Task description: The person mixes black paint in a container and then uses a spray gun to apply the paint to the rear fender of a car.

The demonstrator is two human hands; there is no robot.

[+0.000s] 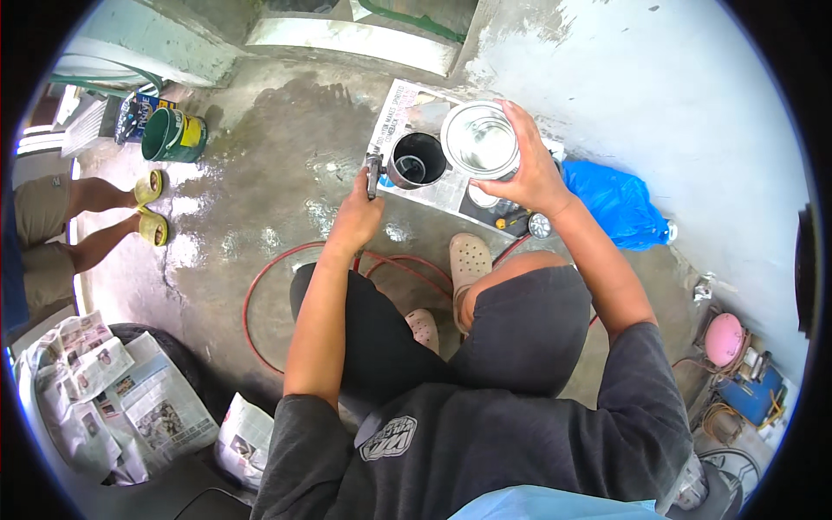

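My left hand is closed around the handle of a spray gun. The gun's round cup stands open at the top and looks dark inside, with a lighter patch of liquid or reflection at the bottom. Beside it, my right hand grips a shiny metal can by its side, thumb at the near edge and fingers at the far rim. The can is tilted with its mouth facing me, close to the cup. Both are over a sheet of newspaper; a small round white-topped item is partly hidden below the can.
A blue plastic bag lies by the wall at right. A red hose loops across the wet-looking floor around my feet. At left stand a green bucket and a person in yellow slippers. Newspapers cover something at lower left.
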